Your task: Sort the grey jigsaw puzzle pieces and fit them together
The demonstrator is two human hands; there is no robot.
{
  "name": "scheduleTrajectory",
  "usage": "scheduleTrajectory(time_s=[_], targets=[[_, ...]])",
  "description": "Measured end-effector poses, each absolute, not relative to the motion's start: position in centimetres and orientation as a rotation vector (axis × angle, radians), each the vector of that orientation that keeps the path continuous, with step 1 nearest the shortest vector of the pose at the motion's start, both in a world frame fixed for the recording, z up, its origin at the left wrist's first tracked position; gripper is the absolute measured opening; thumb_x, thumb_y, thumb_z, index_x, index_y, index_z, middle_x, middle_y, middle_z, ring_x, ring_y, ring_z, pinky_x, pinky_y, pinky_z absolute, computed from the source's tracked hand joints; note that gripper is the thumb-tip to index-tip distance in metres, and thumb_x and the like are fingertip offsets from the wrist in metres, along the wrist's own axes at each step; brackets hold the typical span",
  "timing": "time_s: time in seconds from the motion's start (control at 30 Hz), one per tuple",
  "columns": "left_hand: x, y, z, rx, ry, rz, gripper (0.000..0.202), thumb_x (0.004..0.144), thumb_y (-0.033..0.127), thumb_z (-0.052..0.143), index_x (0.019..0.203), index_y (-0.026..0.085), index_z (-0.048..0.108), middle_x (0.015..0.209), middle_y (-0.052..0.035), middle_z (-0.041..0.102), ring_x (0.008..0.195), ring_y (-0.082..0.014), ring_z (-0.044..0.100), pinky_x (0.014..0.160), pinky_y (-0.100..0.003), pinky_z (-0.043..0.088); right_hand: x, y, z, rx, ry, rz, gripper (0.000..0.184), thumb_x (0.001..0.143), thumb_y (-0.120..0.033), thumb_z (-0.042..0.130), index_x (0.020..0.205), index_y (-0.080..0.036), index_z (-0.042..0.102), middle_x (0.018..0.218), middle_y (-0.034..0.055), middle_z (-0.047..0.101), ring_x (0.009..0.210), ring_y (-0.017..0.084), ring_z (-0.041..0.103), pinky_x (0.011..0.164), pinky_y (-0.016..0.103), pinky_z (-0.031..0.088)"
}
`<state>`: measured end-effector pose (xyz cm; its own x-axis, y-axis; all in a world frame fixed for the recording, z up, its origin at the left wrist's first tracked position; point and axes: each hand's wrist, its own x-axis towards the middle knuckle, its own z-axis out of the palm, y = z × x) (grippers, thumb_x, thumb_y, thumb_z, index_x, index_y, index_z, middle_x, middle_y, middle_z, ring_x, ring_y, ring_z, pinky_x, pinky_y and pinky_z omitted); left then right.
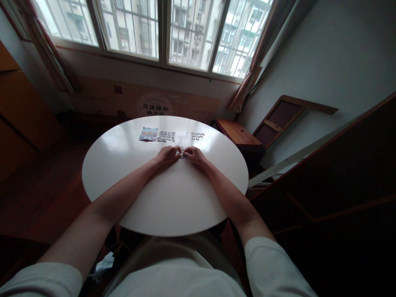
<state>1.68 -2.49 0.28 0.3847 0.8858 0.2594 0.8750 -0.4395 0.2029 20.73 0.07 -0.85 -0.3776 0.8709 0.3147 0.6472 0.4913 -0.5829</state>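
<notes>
Both my hands rest near the middle of a round white table [130, 185]. My left hand [167, 155] and my right hand [194, 155] meet with fingers curled, pinching small jigsaw pieces [182, 152] between them. Farther back lie a cluster of loose puzzle pieces [166, 136], a smaller group of pieces [197, 135] to its right, and a small colourful picture card [148, 134] to its left.
A large cardboard box [154, 105] with printed characters stands against the wall under the window. A wooden stool [238, 132] and a leaning wooden frame [281, 117] sit at the right. Dark wooden furniture flanks both sides.
</notes>
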Motion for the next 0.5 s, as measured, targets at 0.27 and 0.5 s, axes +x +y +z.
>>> scheduleTrajectory(time_s=[0.27, 0.5], targets=[[1.65, -2.55, 0.32, 2.559, 1.657, 0.532, 0.031, 0.087, 0.035, 0.052, 0.109, 0.023, 0.071, 0.082, -0.0050, 0.073, 0.083, -0.0217, 0.068, 0.073, -0.026, 0.045, 20.65, 0.14, -1.03, -1.232, -2.127, 0.487, 0.014, 0.078, -0.022, 0.064, 0.082, -0.013, 0.074, 0.070, -0.0001, 0.060, 0.065, 0.009, 0.048, 0.064, 0.022, 0.037], [1.64, -2.49, 0.24, 2.579, 1.648, 0.523, 0.032, 0.089, 0.036, 0.051, 0.110, 0.023, 0.071, 0.083, -0.0059, 0.073, 0.084, -0.0224, 0.068, 0.072, -0.026, 0.045, 20.63, 0.18, -1.05, -1.244, -2.144, 0.490, 0.016, 0.080, -0.021, 0.064, 0.086, -0.011, 0.074, 0.073, 0.0020, 0.061, 0.066, 0.011, 0.050, 0.065, 0.023, 0.038]])
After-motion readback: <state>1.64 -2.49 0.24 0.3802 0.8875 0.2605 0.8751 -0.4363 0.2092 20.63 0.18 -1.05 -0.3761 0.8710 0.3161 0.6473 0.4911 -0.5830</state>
